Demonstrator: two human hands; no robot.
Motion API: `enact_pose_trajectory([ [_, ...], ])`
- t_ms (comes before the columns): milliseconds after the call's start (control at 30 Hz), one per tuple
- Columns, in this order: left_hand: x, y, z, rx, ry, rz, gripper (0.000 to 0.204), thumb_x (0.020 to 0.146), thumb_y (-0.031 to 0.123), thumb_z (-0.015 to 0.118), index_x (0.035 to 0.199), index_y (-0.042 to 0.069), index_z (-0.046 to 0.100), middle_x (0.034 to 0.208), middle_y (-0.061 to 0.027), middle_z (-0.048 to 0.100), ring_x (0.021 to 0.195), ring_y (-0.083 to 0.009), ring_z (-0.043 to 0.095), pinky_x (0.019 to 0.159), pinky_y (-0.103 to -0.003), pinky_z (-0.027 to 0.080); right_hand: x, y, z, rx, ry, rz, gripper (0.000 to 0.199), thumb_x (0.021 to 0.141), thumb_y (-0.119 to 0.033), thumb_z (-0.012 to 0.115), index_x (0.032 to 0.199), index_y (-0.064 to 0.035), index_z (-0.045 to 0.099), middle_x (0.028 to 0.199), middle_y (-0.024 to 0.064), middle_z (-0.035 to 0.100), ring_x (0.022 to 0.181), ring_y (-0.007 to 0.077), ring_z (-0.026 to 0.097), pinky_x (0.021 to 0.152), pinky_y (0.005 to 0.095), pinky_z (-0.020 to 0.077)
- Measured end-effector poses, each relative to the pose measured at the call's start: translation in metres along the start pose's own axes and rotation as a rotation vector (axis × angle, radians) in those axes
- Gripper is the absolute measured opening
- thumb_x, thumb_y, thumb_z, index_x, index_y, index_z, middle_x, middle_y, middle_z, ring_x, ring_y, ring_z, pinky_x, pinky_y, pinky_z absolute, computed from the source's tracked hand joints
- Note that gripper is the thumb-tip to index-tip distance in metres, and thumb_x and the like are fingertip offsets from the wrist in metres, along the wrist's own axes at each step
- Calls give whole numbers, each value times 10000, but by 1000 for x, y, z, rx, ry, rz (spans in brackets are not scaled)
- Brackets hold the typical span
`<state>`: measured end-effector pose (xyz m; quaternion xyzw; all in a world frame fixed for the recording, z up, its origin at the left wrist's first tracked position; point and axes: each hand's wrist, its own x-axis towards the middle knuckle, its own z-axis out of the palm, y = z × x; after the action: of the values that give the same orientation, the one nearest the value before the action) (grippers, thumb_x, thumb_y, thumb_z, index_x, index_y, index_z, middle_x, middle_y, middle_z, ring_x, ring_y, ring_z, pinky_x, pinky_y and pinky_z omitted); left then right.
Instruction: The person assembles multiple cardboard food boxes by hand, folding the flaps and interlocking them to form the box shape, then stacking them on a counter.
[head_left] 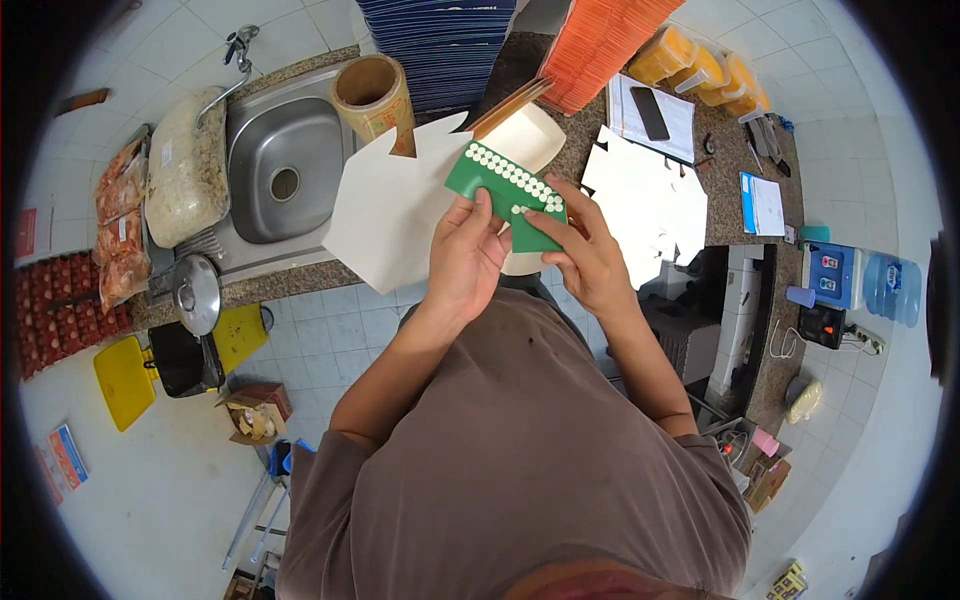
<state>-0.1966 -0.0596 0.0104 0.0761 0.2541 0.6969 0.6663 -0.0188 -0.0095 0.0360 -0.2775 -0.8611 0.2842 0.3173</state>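
Note:
A green sticker sheet [474, 182] with rows of small round white stickers is held up over the counter in front of my body. My left hand [465, 255] grips its lower left side, thumb on the face and the other fingers behind. At the right side, my right hand [592, 250] pinches the sheet, its index finger lying across the face beside the stickers. Whether a loose sticker is between those fingertips I cannot make out. Behind the hands lie flat white cardboard box blanks [375, 200] and a shallow white tray-like box [533, 138].
A steel sink [285, 165] and a bamboo-like round container [370, 95] are on the left. Tall stacks of dark blue [435, 50] and orange cardboard [610, 45] stand at the back. To the right lie more white blanks [665, 215], a phone [650, 113] on papers and yellow-filled tubs [700, 70].

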Motion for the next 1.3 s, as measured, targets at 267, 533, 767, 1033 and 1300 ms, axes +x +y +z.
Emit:
enact_pose_trajectory([
  [267, -10, -13, 2, -84, -83, 72, 354, 1165, 263, 437, 1410, 18, 511, 1384, -98, 617, 1272, -181, 612, 1047, -370, 560, 2, 7, 24, -33, 137, -36, 515, 889, -114, 785, 1395, -89, 692, 1501, 294, 498, 1342, 451, 581, 1078, 490, 549],
  [533, -9, -21, -1, 189, -32, 107, 344, 1142, 210, 517, 1391, -23, 567, 1222, -60, 677, 1073, -132, 673, 933, -297, 571, 10, -7, 50, -55, 392, 109, 559, 831, -68, 827, 1369, -44, 676, 1342, 222, 570, 1160, 379, 618, 1045, 455, 510],
  [767, -15, 32, -49, 782, -311, -340, 180, 1089, 98, 586, 1198, -15, 673, 903, 47, 651, 801, -18, 548, 724, -226, 457, -9, 8, 31, 503, 353, 425, 379, 943, -169, 760, 1271, 1, 672, 1153, 138, 647, 1078, 252, 627, 996, 341, 470],
  [1033, -62, 41, -50, 1461, -653, 80, 500, 1020, 298, 719, 1441, 68, 581, 1398, -154, 625, 1267, -291, 603, 1074, -410, 478, 11, -4, -7, 616, -387, 64, 120, 935, -79, 750, 1037, -18, 736, 1268, 197, 721, 1299, 392, 640, 1108, 494, 477],
  [1300, -58, 36, -42, 803, -427, -518, 313, 1067, 141, 655, 1341, 10, 581, 1056, -25, 711, 835, -56, 588, 743, -270, 486, 10, -8, -12, 247, -537, 54, 419, 860, -85, 781, 1273, -124, 725, 1532, 198, 565, 1418, 419, 535, 1156, 523, 455],
])
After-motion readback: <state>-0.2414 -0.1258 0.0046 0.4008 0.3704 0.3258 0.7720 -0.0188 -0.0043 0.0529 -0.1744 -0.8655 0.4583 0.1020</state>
